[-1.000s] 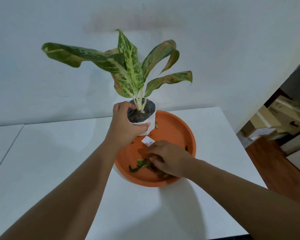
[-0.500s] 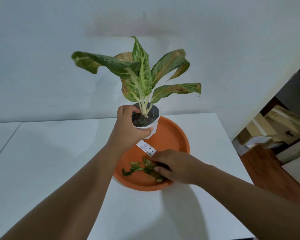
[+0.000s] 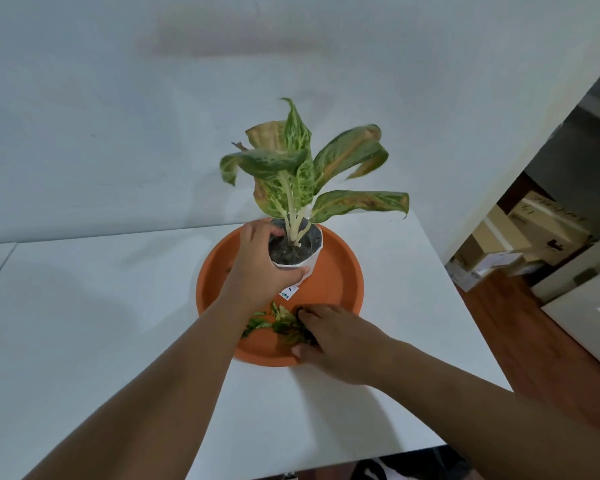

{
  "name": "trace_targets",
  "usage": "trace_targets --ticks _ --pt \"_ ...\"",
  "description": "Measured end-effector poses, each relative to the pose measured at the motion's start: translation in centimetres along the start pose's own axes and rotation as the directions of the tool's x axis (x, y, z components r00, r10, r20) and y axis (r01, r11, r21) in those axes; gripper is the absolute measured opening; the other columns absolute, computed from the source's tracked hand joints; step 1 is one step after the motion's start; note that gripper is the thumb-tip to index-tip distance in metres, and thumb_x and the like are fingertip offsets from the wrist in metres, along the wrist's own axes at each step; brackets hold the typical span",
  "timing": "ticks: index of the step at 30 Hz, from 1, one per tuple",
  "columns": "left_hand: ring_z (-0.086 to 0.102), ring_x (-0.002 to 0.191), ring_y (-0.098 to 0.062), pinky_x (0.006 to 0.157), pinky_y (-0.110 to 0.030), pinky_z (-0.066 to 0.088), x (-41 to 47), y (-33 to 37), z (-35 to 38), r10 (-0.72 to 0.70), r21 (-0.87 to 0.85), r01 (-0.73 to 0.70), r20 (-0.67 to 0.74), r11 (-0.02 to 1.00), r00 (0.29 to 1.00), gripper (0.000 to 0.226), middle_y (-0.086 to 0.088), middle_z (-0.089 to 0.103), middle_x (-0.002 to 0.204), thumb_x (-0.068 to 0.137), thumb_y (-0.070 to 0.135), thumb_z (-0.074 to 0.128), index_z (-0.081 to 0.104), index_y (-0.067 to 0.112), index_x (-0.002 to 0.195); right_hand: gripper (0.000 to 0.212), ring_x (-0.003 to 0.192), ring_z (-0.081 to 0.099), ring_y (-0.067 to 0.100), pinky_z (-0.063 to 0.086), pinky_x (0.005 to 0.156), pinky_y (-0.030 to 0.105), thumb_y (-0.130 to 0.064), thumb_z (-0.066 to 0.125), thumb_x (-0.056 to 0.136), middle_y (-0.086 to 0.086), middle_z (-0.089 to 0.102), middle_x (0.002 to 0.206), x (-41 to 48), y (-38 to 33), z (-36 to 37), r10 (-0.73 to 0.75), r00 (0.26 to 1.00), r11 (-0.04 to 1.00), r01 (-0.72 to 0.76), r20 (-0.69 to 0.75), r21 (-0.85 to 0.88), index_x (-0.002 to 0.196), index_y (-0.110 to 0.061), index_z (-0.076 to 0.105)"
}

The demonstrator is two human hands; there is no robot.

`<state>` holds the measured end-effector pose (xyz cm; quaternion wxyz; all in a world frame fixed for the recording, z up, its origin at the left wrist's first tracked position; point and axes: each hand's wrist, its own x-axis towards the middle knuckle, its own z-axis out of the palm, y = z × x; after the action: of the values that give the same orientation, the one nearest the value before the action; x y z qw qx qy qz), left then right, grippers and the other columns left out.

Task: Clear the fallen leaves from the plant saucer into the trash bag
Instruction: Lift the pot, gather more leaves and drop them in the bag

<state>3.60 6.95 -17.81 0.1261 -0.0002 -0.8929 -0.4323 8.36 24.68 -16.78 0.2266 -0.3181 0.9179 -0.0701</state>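
An orange plant saucer (image 3: 340, 271) rests on the white table (image 3: 84, 323). My left hand (image 3: 260, 268) is wrapped around the white pot (image 3: 309, 263) of a variegated plant (image 3: 302, 174), which is over the saucer's middle and leans slightly. Fallen leaf pieces (image 3: 278, 322) lie bunched at the saucer's near side. My right hand (image 3: 333, 337) sits over them at the near rim, fingers curled onto the clump. No trash bag is visible.
A white wall runs behind the table. The table's right edge drops to a wooden floor (image 3: 534, 341) with cardboard boxes (image 3: 520, 237) and a white door. Something dark (image 3: 378, 471) lies below the table's near edge.
The view swung left, so plant and saucer now sit further right. My left hand turned the pot, rotating the leaves. My right hand dragged the leaf pieces together toward the near rim.
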Motion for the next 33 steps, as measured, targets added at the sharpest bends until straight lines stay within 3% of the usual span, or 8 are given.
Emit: trace_targets --ticks 5,8,11,15,18,22,28,33 --pt "0.044 0.109 0.005 0.094 -0.013 0.042 -0.3 0.4 -0.8 0.002 -0.030 0.000 0.051 1.000 0.999 0.081 0.006 0.041 0.122 0.054 0.032 0.092 0.048 0.023 0.120 0.059 0.123 0.044 0.026 0.039 0.105 0.041 -0.054 0.044 0.091 0.001 0.044 0.139 0.7 0.9 -0.1 0.029 0.993 0.997 -0.021 -0.112 0.072 0.142 -0.026 0.036" --pt "0.042 0.117 -0.012 0.098 -0.029 0.042 -0.9 -0.9 -2.9 -0.034 0.129 0.026 0.060 0.991 0.998 0.087 0.006 0.042 0.123 0.052 0.043 0.090 0.045 0.027 0.125 0.062 0.124 0.042 0.026 0.039 0.105 0.040 -0.057 0.049 0.086 -0.001 0.043 0.138 1.3 1.7 0.1 0.031 0.993 0.999 -0.030 -0.111 0.012 0.141 -0.032 0.035" --pt "0.048 0.113 -0.017 0.094 -0.037 0.046 -1.5 -2.3 -5.1 -0.129 0.212 0.098 0.135 0.972 0.982 0.074 0.007 0.047 0.115 0.052 0.047 0.088 0.047 0.031 0.112 0.069 0.122 0.039 0.029 0.037 0.106 0.040 -0.056 0.059 0.081 0.002 0.042 0.134 1.9 1.9 -0.6 0.039 0.996 0.999 -0.037 -0.077 0.030 0.141 -0.034 0.034" --pt "0.045 0.124 -0.015 0.103 -0.042 0.044 -3.2 -2.3 -5.9 -0.258 0.313 0.131 0.410 0.941 0.875 0.085 0.009 0.045 0.132 0.051 0.057 0.086 0.048 0.033 0.124 0.075 0.116 0.039 0.030 0.038 0.102 0.042 -0.054 0.068 0.074 0.004 0.043 0.125 2.7 1.8 -1.2 0.062 0.997 0.998 -0.061 -0.038 0.024 0.139 -0.035 0.037" --pt "0.031 0.135 -0.022 0.112 -0.047 0.034 -4.4 -1.7 -4.7 -0.299 0.451 0.061 0.479 0.891 0.825 0.100 0.003 0.035 0.144 0.049 0.070 0.078 0.041 0.038 0.136 0.066 0.113 0.042 0.029 0.038 0.099 0.040 -0.047 0.070 0.073 0.005 0.046 0.121 3.0 1.6 -1.4 0.018 0.999 0.999 -0.017 -0.042 0.028 0.132 -0.036 0.044" --pt "0.025 0.136 -0.024 0.115 -0.047 0.028 -6.0 -0.9 -2.7 -0.296 0.475 0.047 0.464 0.879 0.835 0.082 -0.001 0.034 0.140 0.064 0.064 0.074 0.045 0.040 0.137 0.050 0.109 0.044 0.027 0.037 0.099 0.039 -0.027 0.065 0.082 0.004 0.046 0.115 2.9 1.7 -1.5 -0.004 0.998 0.996 0.009 -0.057 0.087 0.129 -0.038 0.051" --pt "0.044 0.119 -0.020 0.102 -0.033 0.040 -7.1 -1.4 -1.6 -0.178 0.387 0.048 0.309 0.921 0.934 0.033 0.005 0.043 0.111 0.081 0.036 0.073 0.067 0.033 0.113 0.038 0.102 0.049 0.017 0.034 0.084 0.023 -0.018 0.064 0.084 -0.001 0.048 0.099 3.6 2.8 -0.5 -0.059 0.979 0.977 0.097 -0.195 0.190 0.120 -0.032 0.063" --pt "0.054 0.105 -0.019 0.086 -0.021 0.036 -6.2 -1.3 -1.0 -0.161 0.365 0.069 0.229 0.929 0.960 0.020 0.004 0.049 0.102 0.088 0.021 0.067 0.072 0.019 0.107 0.027 0.104 0.056 0.021 0.046 0.092 0.029 -0.015 0.062 0.086 0.006 0.061 0.110 5.3 3.4 -0.1 -0.051 0.964 0.976 0.104 -0.263 0.193 0.111 -0.019 0.070"
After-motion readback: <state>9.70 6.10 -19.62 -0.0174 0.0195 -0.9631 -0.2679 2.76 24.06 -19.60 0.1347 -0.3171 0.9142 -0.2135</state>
